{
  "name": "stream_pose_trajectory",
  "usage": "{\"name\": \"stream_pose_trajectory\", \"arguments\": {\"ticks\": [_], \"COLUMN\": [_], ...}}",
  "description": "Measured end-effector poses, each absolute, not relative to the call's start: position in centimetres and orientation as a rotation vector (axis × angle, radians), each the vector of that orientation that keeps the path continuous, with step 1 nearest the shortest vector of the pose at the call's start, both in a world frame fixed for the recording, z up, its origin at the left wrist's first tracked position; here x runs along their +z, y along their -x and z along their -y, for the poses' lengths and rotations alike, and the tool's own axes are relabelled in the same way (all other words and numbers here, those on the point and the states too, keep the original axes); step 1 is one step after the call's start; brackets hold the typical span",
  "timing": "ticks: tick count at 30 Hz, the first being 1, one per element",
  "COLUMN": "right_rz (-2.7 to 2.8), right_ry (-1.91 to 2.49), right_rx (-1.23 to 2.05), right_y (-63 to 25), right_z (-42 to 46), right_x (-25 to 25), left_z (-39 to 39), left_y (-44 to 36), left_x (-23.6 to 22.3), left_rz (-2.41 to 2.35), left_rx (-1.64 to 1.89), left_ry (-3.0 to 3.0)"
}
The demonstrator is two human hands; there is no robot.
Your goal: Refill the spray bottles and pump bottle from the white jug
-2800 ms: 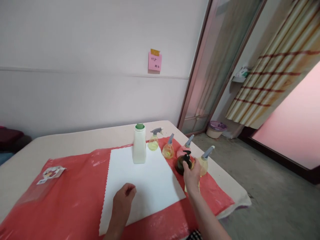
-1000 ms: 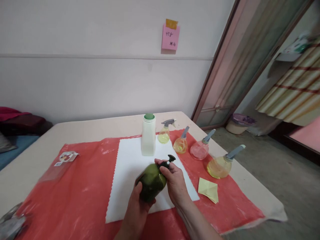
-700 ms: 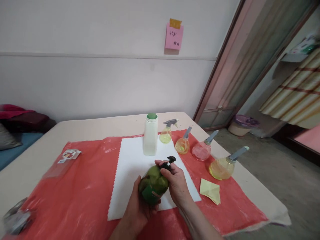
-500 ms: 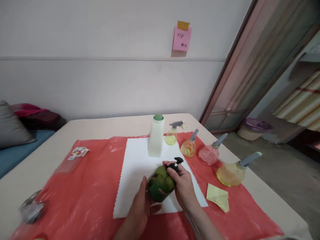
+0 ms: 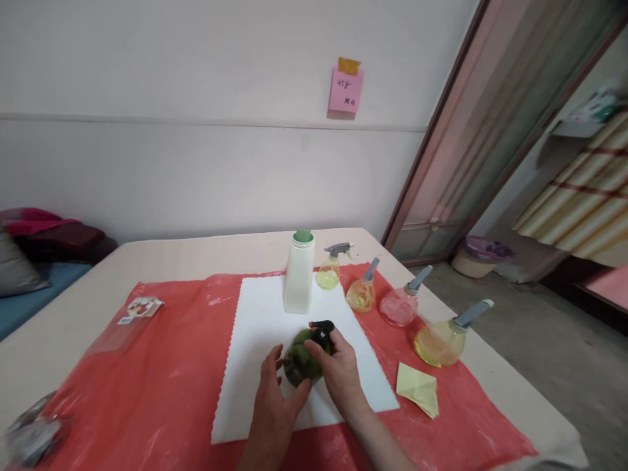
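Observation:
A dark green pump bottle [image 5: 297,360] with a black pump head stands out over the white sheet, tilted toward me. My right hand [image 5: 343,371] is closed around its neck just below the pump head. Curved about the bottle's left side and near side is my left hand [image 5: 275,404], its thumb and fingertips against the body. Behind the bottle a tall pale-green container [image 5: 299,278] stands upright on the white sheet [image 5: 245,392], with something green showing in its open mouth.
Several spray bottles line the right side, among them a pink one [image 5: 400,307] and a large yellow one [image 5: 439,343]. Folded yellow paper [image 5: 417,389] lies in front of them. A clear packet [image 5: 132,320] rests left on the red cloth [image 5: 171,373]. A pink note [image 5: 346,89] hangs on the wall.
The pump bottle has turned more upright, its pump head now nearer the middle and pointing up. My left hand has moved from under its base to around its side. The view has shifted slightly right.

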State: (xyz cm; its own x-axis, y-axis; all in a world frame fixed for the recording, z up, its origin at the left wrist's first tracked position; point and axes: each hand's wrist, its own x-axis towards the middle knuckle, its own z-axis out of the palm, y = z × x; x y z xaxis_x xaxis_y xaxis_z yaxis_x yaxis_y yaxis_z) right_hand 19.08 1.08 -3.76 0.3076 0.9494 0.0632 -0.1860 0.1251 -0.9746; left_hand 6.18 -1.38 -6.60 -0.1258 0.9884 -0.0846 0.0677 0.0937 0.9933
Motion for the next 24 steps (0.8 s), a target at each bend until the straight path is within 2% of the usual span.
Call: {"name": "stream_pose_trajectory", "arguments": {"ticks": [4,24], "right_rz": [0.915,0.919], "right_ry": [1.114,1.073], "right_rx": [1.044,1.2], "right_y": [-17.9,-17.3], "right_z": [-0.9,0.6], "right_x": [-4.0,-3.4], "left_z": [1.4,1.4], "left_y": [-6.6,-6.2], "left_x": [-6.4,-7.0], "left_rz": [-1.435,-1.424], "left_rx": [1.314,1.412], "left_ry": [-1.199,-1.262]}}
